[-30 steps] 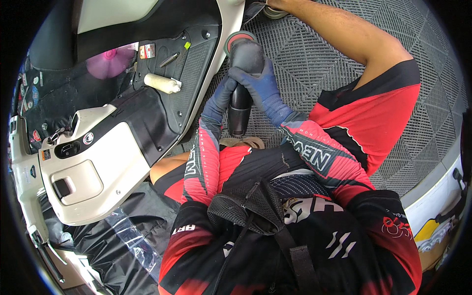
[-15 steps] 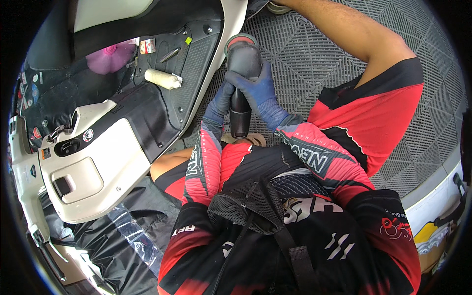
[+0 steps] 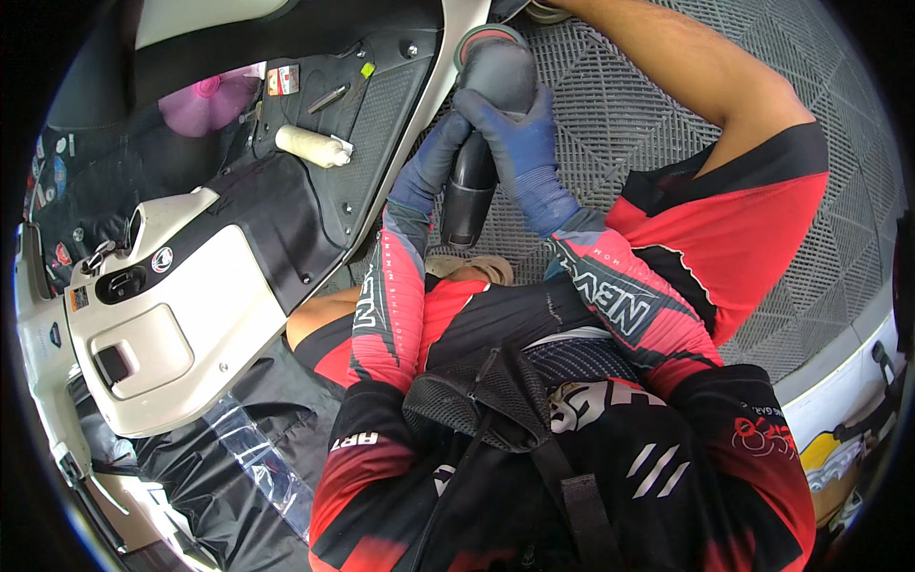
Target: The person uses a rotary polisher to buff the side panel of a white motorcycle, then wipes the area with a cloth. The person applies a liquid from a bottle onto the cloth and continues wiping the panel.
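Observation:
A black hand-held polisher (image 3: 474, 181) with a round red-and-green pad (image 3: 484, 40) is held by both of my hands, which wear blue gloves. My left hand (image 3: 437, 157) is closed round the left side of its neck, partly hidden behind the tool. From the right my right hand (image 3: 519, 133) wraps the same neck, just below the rounded head, its thumb lying across the top. The pad end points away from me, beside the cream edge panel of a scooter (image 3: 449, 71); whether it touches the panel I cannot tell.
On the scooter's dark footboard (image 3: 386, 105) lie a cream bottle (image 3: 310, 146), a small slim tool (image 3: 329, 98) and a small card box (image 3: 283, 80). Behind them is a pink rounded object (image 3: 207, 103). Grey grid floor tiles (image 3: 591, 124) spread to the right. A black sheet (image 3: 276, 410) lies lower left.
Both hands have moved the polisher farther away and its head to the right, tilting the tool slightly. The scooter appears shifted a little in view.

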The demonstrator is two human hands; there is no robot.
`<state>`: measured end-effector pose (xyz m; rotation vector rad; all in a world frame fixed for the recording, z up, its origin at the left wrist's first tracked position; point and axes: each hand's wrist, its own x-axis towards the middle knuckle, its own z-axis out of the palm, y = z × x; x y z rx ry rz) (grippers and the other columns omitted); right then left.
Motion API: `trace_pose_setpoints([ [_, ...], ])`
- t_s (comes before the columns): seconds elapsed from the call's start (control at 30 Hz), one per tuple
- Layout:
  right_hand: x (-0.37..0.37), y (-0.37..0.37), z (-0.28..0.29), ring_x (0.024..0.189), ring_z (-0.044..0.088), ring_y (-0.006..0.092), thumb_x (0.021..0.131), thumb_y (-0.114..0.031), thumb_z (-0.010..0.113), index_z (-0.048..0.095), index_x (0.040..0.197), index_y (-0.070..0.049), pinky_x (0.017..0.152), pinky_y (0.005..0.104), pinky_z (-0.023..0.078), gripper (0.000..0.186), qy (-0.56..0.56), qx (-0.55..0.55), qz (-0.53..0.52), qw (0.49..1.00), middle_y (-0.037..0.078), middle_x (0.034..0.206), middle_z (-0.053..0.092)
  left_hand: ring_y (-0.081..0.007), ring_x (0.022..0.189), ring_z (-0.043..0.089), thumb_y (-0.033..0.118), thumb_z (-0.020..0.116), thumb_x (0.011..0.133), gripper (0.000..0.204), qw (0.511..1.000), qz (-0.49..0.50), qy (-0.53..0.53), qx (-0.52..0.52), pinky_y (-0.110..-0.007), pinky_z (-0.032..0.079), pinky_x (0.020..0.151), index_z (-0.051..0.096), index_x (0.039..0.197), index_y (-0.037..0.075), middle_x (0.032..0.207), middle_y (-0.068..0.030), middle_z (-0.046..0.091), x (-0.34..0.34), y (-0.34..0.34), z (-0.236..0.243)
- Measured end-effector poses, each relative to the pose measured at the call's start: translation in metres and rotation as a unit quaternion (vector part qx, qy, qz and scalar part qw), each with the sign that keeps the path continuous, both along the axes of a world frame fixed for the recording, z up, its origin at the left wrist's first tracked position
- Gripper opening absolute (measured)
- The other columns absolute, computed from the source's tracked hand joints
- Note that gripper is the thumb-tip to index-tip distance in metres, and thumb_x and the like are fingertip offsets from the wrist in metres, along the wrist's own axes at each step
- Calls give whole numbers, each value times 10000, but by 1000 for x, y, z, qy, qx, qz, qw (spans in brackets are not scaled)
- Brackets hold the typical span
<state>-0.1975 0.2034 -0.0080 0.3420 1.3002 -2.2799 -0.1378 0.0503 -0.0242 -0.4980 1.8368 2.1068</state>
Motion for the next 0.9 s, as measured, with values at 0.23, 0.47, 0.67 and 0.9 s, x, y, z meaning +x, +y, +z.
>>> trace_pose_setpoints([
  [0.23, 21, -6, 0, 1037, 679, 237, 731, -298, 941, 293, 1405, 44, 875, 345, 589, 996, -19, -46, 16, 999, 208, 1215, 593, -189, 1265, 566, 685, 673, 900, 911, 999, 23, -28, 28, -350, 461, 1101, 460, 1492, 26, 1409, -99, 579, 28, -10, -15],
  [0.47, 65, -16, -10, 1068, 659, 248, 732, -315, 935, 328, 1396, 36, 916, 381, 565, 966, -44, 11, 99, 994, 193, 1210, 600, -194, 1282, 553, 681, 665, 910, 897, 992, 90, -91, 12, -348, 449, 1108, 460, 1496, 33, 1432, -97, 560, 104, -30, -37],
  [0.67, 87, -21, -16, 1057, 658, 257, 719, -344, 936, 364, 1369, 25, 915, 385, 558, 941, -50, 0, 101, 994, 206, 1207, 608, -192, 1279, 550, 667, 645, 934, 868, 990, 122, -75, 15, -346, 453, 1098, 464, 1491, 26, 1436, -100, 551, 130, -23, -38],
  [0.9, 69, -23, -30, 1052, 654, 244, 722, -328, 931, 347, 1369, 36, 898, 377, 562, 945, -38, 24, 86, 995, 193, 1202, 595, -190, 1264, 553, 636, 634, 955, 842, 996, 63, -70, 0, -342, 451, 1093, 447, 1500, 22, 1418, -95, 557, 97, -30, -42],
])
